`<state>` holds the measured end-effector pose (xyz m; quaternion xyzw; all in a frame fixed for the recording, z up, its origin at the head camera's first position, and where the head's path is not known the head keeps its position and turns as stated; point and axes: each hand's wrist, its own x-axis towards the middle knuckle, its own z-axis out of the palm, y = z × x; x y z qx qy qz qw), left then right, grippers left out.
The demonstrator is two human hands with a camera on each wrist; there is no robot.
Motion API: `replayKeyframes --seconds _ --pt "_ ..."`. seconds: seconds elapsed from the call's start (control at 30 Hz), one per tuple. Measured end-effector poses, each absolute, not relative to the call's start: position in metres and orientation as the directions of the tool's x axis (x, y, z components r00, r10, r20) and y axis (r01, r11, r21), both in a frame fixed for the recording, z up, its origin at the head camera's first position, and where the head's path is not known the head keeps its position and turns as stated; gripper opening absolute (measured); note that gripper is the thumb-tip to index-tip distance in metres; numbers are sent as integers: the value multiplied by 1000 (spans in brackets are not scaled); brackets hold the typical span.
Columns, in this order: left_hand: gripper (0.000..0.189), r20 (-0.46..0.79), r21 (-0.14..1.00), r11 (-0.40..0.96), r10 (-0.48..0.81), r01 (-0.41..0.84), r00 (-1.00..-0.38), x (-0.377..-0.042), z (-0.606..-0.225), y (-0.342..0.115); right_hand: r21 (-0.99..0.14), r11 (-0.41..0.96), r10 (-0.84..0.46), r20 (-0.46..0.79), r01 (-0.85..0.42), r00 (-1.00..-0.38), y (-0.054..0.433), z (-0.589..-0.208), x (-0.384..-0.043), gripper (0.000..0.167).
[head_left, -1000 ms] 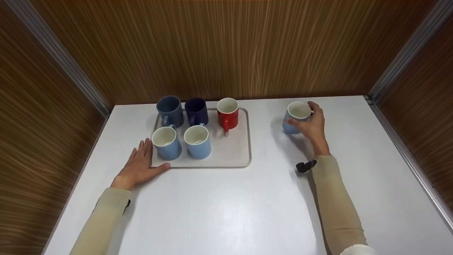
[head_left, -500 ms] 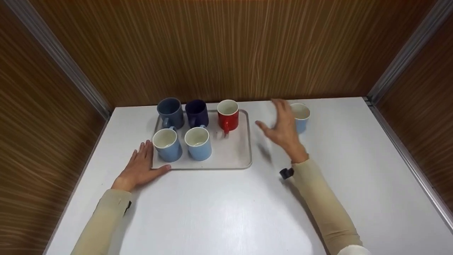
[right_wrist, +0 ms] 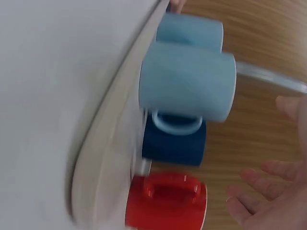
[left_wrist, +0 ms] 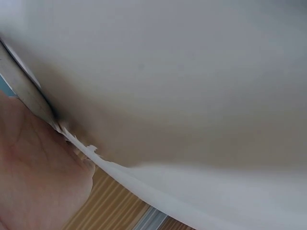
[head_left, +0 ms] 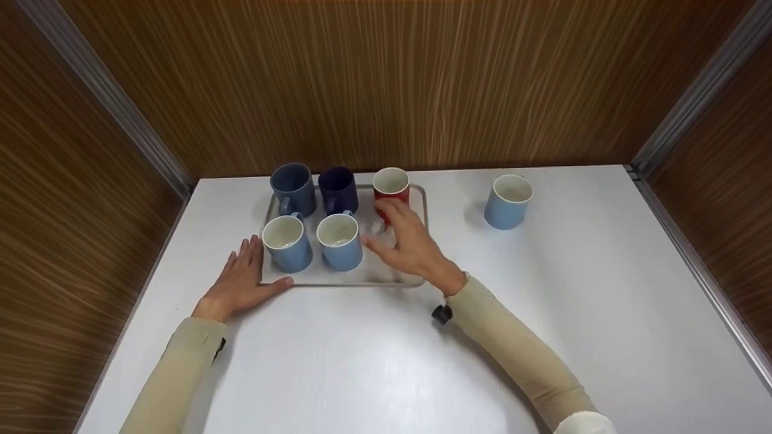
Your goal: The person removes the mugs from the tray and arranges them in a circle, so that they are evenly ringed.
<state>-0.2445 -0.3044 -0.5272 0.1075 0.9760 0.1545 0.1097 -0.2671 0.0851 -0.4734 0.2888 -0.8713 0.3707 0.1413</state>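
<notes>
My left hand [head_left: 240, 283] rests spread at the near left corner of the pale tray [head_left: 386, 278], its fingers along the left edge. Over the tray's right part hovers my right hand [head_left: 411, 244], fingers apart and holding nothing. It partly hides the red mug [head_left: 392, 196] in the head view. Left of its thumb stands a light blue mug [head_left: 342, 253], with another light blue mug [head_left: 291, 253] beside that one. Behind them are a grey-blue mug [head_left: 295, 196] and a dark navy mug [head_left: 339, 196]. The right wrist view shows the red mug [right_wrist: 165, 203] upright on the tray.
A separate light blue mug [head_left: 506, 211] stands on the white table [head_left: 362, 361], right of the tray. Wood-grain panels [head_left: 392, 84] enclose the table at the back and sides.
My right hand has let go of the light blue mug on the right and moved left over the tray. That mug stays on the table. The left hand has not moved.
</notes>
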Motion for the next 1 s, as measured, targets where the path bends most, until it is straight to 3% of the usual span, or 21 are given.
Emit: replayKeyframes --seconds 0.47,1.0 --pt "130 -183 320 931 241 174 -953 -244 -529 -308 -690 559 -459 204 -459 -865 37 -485 -258 96" --pt "129 -168 323 930 237 173 -957 -242 -528 -307 -819 475 -288 201 -322 -936 7 -500 -267 97"
